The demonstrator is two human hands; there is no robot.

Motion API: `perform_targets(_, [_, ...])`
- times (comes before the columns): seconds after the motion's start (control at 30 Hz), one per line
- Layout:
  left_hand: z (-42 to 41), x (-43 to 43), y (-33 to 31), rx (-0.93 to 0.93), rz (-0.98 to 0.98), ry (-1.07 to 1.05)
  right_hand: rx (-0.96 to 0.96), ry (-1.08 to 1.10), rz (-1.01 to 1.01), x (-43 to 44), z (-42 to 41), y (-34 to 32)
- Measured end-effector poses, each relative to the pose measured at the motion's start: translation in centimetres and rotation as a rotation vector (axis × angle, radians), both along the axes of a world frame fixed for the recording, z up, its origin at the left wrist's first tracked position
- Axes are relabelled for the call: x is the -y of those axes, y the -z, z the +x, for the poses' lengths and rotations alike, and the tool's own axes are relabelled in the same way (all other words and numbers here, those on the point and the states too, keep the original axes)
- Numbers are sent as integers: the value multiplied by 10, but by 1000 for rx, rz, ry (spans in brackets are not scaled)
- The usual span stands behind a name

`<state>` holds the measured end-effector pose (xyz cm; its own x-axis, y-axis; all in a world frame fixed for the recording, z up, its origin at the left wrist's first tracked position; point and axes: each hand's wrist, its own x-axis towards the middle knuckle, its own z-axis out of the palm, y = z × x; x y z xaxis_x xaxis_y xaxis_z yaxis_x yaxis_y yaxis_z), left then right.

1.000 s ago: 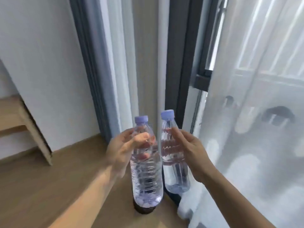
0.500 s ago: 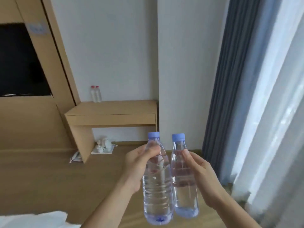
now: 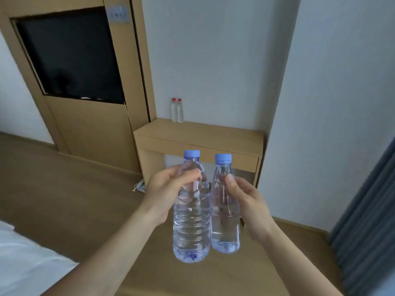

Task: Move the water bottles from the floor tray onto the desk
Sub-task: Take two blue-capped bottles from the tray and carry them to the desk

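I hold two clear water bottles with blue caps upright in front of me, side by side and touching. My left hand (image 3: 168,195) grips the left bottle (image 3: 191,227) around its upper body. The right bottle (image 3: 224,227) is gripped near its shoulder by my right hand (image 3: 248,201). Beyond them stands a light wooden desk (image 3: 213,135) against the white wall. Two smaller bottles with red caps (image 3: 177,111) stand at the back left of its top. The floor tray is hidden from view.
A black TV screen (image 3: 70,58) sits in a wooden wall panel at left. White bedding (image 3: 23,257) fills the lower left corner. A grey-blue curtain (image 3: 367,221) hangs at right. Something small and white (image 3: 140,186) lies on the wooden floor by the desk leg.
My view has swung left from the window and curtain to the desk and TV panel. The desk looks nearer. Both hands still hold the bottles, carried together in front of me.
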<state>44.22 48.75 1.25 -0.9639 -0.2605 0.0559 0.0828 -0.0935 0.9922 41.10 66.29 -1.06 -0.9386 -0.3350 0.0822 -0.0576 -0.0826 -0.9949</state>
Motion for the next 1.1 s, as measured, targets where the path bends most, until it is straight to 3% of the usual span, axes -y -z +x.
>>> perform_targets(0.2, [-90,22,3,20,9,-174,21,-213,-30,30,-120,-8])
perform_targets(0.43, [-170,108,25,93,-16,-315,80,-369,2,124,-225,17])
perform_targets(0.83, [-372,323,27,72,-183,-283,79,-268,63,334,-428,22])
perform_targets(1.1, [-521,398,37,81,-339,-163,25,-166,109,410,-571,47])
